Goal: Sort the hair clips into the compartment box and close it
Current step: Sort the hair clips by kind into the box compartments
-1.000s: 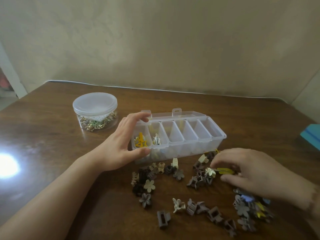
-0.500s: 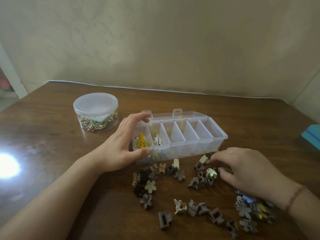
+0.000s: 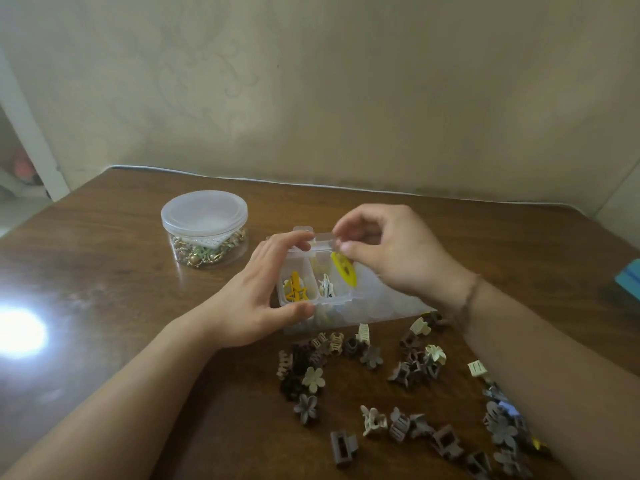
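Note:
The clear compartment box [image 3: 332, 301] stands open in the middle of the table. My left hand [image 3: 256, 299] grips its left end, thumb on the front wall and fingers on the back rim. My right hand [image 3: 388, 251] hovers over the box and pinches a flat yellow oval hair clip [image 3: 343, 270], which hangs over the third compartment from the left. A yellow star clip [image 3: 296, 289] lies in the leftmost compartment and a white clip [image 3: 325, 289] in the one beside it. My right forearm hides the box's right half. Several brown and cream claw clips [image 3: 374, 375] lie scattered in front of the box.
A round clear tub [image 3: 204, 228] with a lid, holding gold trinkets, stands to the left behind the box. A blue object [image 3: 628, 280] pokes in at the right edge. A bright glare spot [image 3: 17, 332] sits on the wooden table at the left.
My right hand picked the yellow oval clip out of the pile and carried it up and left over the box. My left hand stayed on the box's left end.

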The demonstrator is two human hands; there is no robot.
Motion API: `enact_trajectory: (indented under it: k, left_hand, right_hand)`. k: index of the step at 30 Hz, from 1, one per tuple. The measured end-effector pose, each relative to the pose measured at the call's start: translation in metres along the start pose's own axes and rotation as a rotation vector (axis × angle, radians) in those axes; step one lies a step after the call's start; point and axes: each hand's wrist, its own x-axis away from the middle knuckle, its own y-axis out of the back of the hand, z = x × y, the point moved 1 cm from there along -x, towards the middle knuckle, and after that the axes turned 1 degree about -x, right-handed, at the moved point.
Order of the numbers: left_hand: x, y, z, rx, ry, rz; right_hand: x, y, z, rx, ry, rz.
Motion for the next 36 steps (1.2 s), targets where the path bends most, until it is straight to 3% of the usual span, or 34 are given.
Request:
enact_trajectory:
  k: [5,10,13,19,25,28,33,36]
  left_hand:
    - [0.0,0.001,0.0,0.011,0.009,0.013]
    - [0.0,-0.001,0.001,0.022,-0.001,0.005]
    - [-0.001,-0.002,0.002,0.035,-0.003,-0.006]
    - [-0.002,-0.004,0.003,0.058,-0.004,-0.024]
    - [-0.002,-0.003,0.003,0.079,0.019,-0.016]
    - [-0.002,-0.003,0.002,0.078,0.017,-0.016]
    - [-0.002,-0.002,0.002,0.075,0.012,-0.004]
    - [-0.002,-0.001,0.003,0.063,0.006,0.0]
  right_hand:
    - [-0.005,0.01,-0.007,0.126,0.013,0.004]
    - [0.02,0.084,-0.036,0.07,0.04,-0.268]
    - [0.051,0.108,-0.075,0.206,-0.067,-0.385]
    - [0.069,0.111,-0.12,0.501,-0.35,0.13]
    - [0.065,0.104,-0.126,0.599,-0.362,0.192]
    - [0.069,0.117,-0.128,0.53,-0.394,0.134]
    - [0.056,0.107,-0.085,0.011,-0.178,-0.334]
    - [0.039,0.066,-0.039,-0.035,-0.025,-0.229]
